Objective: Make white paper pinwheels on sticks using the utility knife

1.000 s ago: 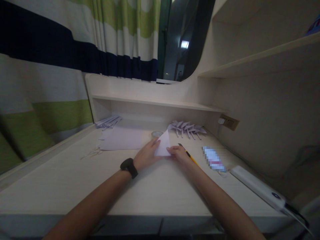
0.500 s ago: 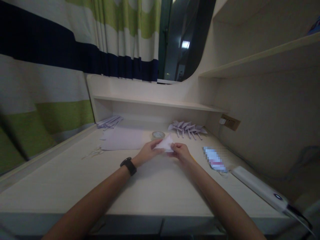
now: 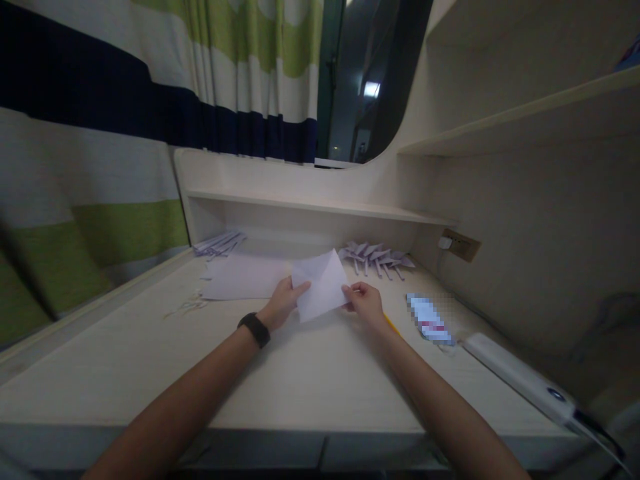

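Paper (image 3: 320,285) is held above the tabletop (image 3: 310,380), left hand (image 3: 283,301) fingers pinching its left edge, right hand (image 3: 366,303) fingers pinching its right edge; folded cranes (image 3: 375,257) lie behind.

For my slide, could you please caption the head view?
Both hands, left and right, hold a creased white sheet above a desk.

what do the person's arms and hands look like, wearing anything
Both forearms are bare, with no sleeves in view. The left hand has a black watch with a dark band at its wrist. The right hand wears nothing: no glove, ring or band shows.
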Motion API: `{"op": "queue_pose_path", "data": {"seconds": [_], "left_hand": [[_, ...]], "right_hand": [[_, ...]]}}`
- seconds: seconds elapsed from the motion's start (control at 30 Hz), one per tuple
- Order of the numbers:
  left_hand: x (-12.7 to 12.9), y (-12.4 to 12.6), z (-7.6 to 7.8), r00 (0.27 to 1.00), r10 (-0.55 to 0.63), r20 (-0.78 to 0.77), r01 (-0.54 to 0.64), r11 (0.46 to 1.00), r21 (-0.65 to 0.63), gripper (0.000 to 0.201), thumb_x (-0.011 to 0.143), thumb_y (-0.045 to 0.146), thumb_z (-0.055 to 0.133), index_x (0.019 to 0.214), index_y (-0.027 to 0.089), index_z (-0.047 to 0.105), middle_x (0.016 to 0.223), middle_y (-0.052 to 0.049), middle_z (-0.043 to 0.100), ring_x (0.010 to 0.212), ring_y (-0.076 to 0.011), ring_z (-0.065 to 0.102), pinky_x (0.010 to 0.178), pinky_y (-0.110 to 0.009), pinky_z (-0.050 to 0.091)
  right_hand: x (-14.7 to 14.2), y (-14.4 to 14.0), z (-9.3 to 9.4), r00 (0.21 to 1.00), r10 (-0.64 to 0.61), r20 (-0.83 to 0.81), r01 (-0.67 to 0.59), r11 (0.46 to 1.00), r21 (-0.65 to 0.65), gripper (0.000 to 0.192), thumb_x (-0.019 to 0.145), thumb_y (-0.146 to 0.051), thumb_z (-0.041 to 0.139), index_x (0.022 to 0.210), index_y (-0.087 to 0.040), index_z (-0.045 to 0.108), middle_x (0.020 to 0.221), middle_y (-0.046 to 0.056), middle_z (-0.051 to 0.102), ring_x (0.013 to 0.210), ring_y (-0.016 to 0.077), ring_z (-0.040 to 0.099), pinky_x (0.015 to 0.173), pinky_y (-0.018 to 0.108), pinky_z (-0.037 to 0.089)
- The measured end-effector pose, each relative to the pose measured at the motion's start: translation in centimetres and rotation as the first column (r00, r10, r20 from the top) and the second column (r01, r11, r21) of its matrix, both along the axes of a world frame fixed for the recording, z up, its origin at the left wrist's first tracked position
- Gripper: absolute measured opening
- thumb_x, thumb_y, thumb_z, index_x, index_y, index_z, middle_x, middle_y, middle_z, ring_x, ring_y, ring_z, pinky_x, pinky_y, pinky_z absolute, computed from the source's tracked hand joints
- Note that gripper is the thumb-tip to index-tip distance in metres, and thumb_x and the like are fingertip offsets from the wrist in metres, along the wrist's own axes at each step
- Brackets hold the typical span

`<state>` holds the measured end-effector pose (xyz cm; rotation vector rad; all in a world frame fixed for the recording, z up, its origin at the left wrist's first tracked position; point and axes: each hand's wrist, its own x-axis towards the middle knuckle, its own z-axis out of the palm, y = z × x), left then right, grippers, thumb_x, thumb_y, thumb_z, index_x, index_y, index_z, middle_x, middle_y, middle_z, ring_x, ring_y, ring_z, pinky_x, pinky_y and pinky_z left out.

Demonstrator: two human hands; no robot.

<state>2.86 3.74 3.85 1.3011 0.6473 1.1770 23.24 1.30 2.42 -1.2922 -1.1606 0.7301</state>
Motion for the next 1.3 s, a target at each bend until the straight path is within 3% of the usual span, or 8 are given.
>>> {"op": "queue_pose_path", "data": {"seconds": [0.13, 0.27, 0.47, 0.67, 0.97, 1.1, 1.3], "left_hand": [[-0.5, 0.3, -0.2, 0.986, 0.088, -0.142, -0.092, 0.995, -0.026, 0.046, 0.066, 0.031, 0.076, 0.104, 0.010, 0.063, 0.103, -0.014, 0.069, 0.081, -0.0227, 0.066, 0.066, -0.032, 0.052], [-1.0, 0.8, -0.2, 0.985, 0.108, -0.138, -0.115, 0.992, -0.048, 0.046, 0.064, 0.032, 0.078, 0.101, 0.010, 0.064, 0.100, -0.014, 0.070, 0.080, -0.0234, 0.067, 0.065, -0.034, 0.052], [-1.6, 1.6, -0.5, 0.998, 0.034, -0.059, -0.040, 0.995, -0.091, 0.051, 0.060, 0.031, 0.080, 0.102, 0.008, 0.064, 0.104, -0.016, 0.068, 0.083, -0.0242, 0.067, 0.070, -0.037, 0.054], [-1.8, 1.6, -0.4, 0.999, -0.029, -0.041, 0.025, 0.997, -0.073, 0.047, 0.064, 0.030, 0.079, 0.102, 0.008, 0.064, 0.107, -0.017, 0.067, 0.084, -0.0236, 0.066, 0.073, -0.038, 0.055], [-4.0, 2.3, 0.6, 0.959, -0.117, -0.259, 0.122, 0.993, 0.002, 0.037, 0.066, 0.032, 0.076, 0.092, 0.008, 0.068, 0.091, -0.014, 0.070, 0.074, -0.0211, 0.066, 0.066, -0.036, 0.055], [-4.5, 2.5, 0.8, 0.950, -0.182, -0.255, 0.183, 0.983, -0.023, 0.027, 0.068, 0.029, 0.073, 0.087, 0.010, 0.070, 0.083, -0.010, 0.069, 0.069, -0.0175, 0.064, 0.065, -0.032, 0.054], [-4.5, 2.8, 0.4, 0.950, -0.252, -0.182, 0.242, 0.967, -0.073, 0.025, 0.065, 0.017, 0.067, 0.088, 0.012, 0.073, 0.084, -0.010, 0.070, 0.074, -0.0193, 0.065, 0.073, -0.037, 0.052]], "right_hand": [[0.4, 0.2, -0.4, 0.979, -0.013, 0.202, -0.010, 0.994, 0.110, 0.036, 0.070, -0.054, 0.066, 0.073, -0.018, 0.060, 0.057, 0.003, 0.065, 0.047, 0.0194, 0.064, 0.045, 0.027, 0.049], [0.9, 0.5, -0.5, 0.977, -0.016, 0.210, -0.007, 0.994, 0.109, 0.036, 0.070, -0.053, 0.066, 0.074, -0.017, 0.062, 0.057, 0.004, 0.066, 0.046, 0.0188, 0.063, 0.045, 0.027, 0.050], [1.3, 0.6, 0.1, 0.997, 0.011, 0.076, -0.017, 0.997, 0.077, 0.040, 0.061, -0.053, 0.073, 0.072, -0.015, 0.063, 0.056, 0.004, 0.065, 0.046, 0.0181, 0.062, 0.044, 0.027, 0.051], [1.2, -0.1, 0.8, 0.947, 0.289, -0.139, -0.294, 0.956, -0.018, 0.048, 0.050, -0.040, 0.083, 0.086, -0.014, 0.066, 0.076, 0.005, 0.070, 0.064, 0.0182, 0.065, 0.056, 0.029, 0.057], [2.4, -0.8, 1.7, 0.895, 0.384, -0.229, -0.410, 0.909, -0.078, 0.037, 0.053, -0.028, 0.082, 0.086, -0.015, 0.072, 0.082, 0.006, 0.071, 0.063, 0.0164, 0.064, 0.056, 0.026, 0.057], [2.6, -1.1, 2.0, 0.855, 0.430, -0.288, -0.472, 0.877, -0.093, 0.036, 0.056, -0.021, 0.078, 0.091, -0.015, 0.073, 0.086, 0.008, 0.071, 0.065, 0.0167, 0.065, 0.058, 0.026, 0.057], [3.2, -1.2, 2.4, 0.848, 0.447, -0.284, -0.480, 0.876, -0.053, 0.017, 0.051, -0.011, 0.072, 0.068, -0.014, 0.072, 0.076, 0.005, 0.070, 0.065, 0.0152, 0.065, 0.065, 0.027, 0.055]]}}
